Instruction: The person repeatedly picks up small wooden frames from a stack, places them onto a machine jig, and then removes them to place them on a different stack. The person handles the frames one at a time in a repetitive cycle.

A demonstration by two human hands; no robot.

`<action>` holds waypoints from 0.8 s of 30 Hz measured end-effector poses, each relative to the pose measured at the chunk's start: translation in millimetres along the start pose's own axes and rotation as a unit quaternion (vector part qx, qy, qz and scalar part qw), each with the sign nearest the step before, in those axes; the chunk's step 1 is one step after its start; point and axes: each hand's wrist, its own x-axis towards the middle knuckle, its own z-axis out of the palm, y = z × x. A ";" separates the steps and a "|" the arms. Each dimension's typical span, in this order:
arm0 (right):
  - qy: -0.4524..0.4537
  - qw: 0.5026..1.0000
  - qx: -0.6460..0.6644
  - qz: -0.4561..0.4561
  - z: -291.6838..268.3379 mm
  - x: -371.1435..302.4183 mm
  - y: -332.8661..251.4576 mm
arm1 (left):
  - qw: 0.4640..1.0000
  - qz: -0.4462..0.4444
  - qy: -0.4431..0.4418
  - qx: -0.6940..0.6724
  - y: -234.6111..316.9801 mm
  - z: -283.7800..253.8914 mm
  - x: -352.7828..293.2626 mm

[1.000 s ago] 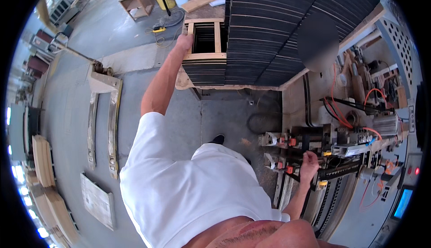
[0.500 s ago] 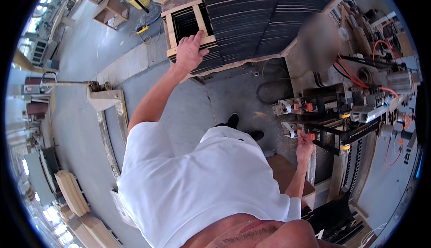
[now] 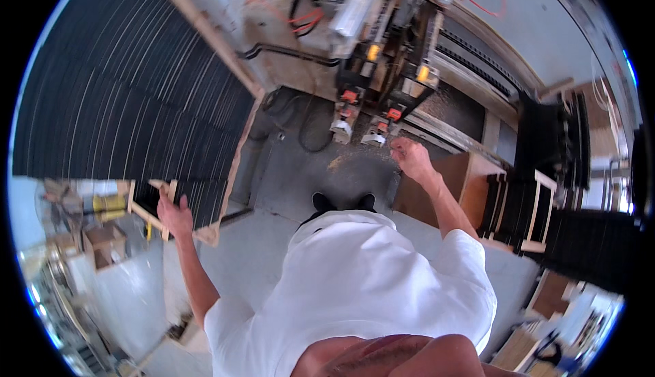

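Note:
My left hand reaches out to the left, fingers apart, touching a pale wooden frame at the end of a large stack of black slats or frames. The frame's opening looks dark inside. On the right, my right hand hangs just beside the machine's two heads, fingers curled together. Whatever it holds, if anything, cannot be made out. The nearer head has a white tip and a red-orange part; a similar second head stands to its left.
Beyond the heads stretches the machine with rails and hoses. A brown box sits below my right forearm. Farther right are more black frames with a pale wooden frame. Sawdust lies on the grey floor before my shoes.
My body and view have turned right, toward the machine. My right hand has come off the red part of a machine head. The left hand stays at the pale frame.

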 end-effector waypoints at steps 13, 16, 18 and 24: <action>0.342 0.827 -0.392 0.215 -241.5 -200.8 106.9 | 0.883 0.021 -0.263 -0.389 258.6 139.1 -135.0; 0.274 0.842 -0.284 0.367 -248.4 -243.1 123.7 | 0.823 0.042 -0.397 -0.404 331.5 149.6 -158.3; 0.312 0.854 -0.200 0.364 -239.1 -254.7 131.0 | 0.812 0.086 -0.459 -0.351 368.8 146.3 -156.4; 0.317 0.825 -0.194 0.425 -235.6 -267.8 142.6 | 0.771 0.174 -0.513 -0.335 406.4 193.0 -138.2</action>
